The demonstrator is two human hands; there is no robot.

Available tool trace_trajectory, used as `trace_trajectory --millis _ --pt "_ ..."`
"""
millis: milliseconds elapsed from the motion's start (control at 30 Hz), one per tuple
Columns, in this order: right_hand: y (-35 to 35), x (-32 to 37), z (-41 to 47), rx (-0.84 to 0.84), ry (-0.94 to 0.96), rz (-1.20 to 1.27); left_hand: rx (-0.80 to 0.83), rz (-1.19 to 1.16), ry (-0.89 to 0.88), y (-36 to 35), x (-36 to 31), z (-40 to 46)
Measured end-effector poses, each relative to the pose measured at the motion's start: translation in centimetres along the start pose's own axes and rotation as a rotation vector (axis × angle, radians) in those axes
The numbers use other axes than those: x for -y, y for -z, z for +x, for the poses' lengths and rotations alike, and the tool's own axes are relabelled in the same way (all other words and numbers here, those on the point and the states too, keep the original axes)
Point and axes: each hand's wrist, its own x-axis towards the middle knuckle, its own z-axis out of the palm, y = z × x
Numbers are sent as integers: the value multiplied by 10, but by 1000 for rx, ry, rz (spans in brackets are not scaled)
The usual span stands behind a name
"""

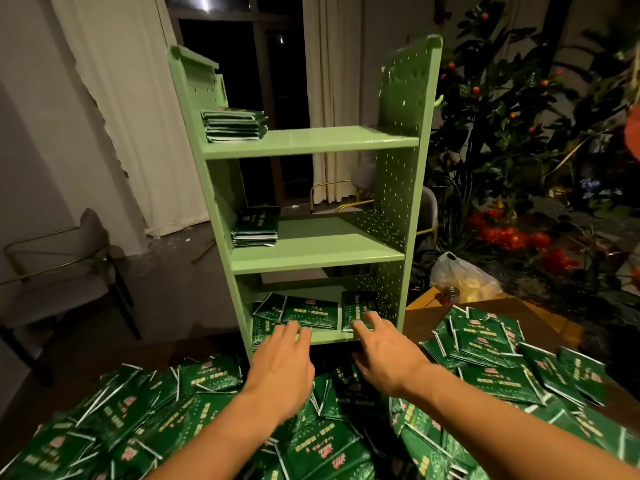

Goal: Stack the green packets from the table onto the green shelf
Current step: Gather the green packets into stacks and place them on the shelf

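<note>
top shelf [311, 142]: packet stack [233, 124] sat left
middle shelf [318, 251]: smaller stack [256, 226] left
bottom shelf [329, 336]: packets [310, 311] lay flat
table [519, 310], lower frame: loose packets [166, 420] heaped

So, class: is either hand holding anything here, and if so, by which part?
Nothing is held. The left hand and right hand reach with straight fingers toward packets on the bottom shelf.

Hidden, cropped and unreadable parts

The print on the green packets [491, 379] is too blurred to read, and the heap runs off the bottom and both lower edges. The left hand [282, 368] and right hand [388, 355] cover the front lip of the green shelf [311, 140] and part of the packets on its lowest tier [310, 311]. The heap hides nearly all of the worktop [429, 299]. The contents of the plastic bag [460, 273] cannot be told.
</note>
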Motion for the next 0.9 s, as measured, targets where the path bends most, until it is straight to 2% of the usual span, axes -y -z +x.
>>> trace_trajectory --millis 100,233,300,333,433,600,800,900 --pt "-22 -2 27 -61 -34 -113 -67 59 12 -20 -3 24" --pt "-49 -11 45 -40 -86 -220 59 124 140 -50 -1 57" --pt "-58 -13 43 -93 -60 -281 85 138 175 -64 2 65" --pt "-63 -13 41 -140 -43 -290 55 158 166 -70 2 66" --pt "-75 -18 32 -370 43 -255 -174 198 111 -84 -5 57" --pt "-83 -29 20 -649 168 -147 -412 104 49 -97 -6 39" --pt "-84 -25 -7 -820 113 -104 -476 108 92 -89 -11 3" --pt "-75 -24 -25 -879 93 -188 -538 -1 101 -83 -8 -13"
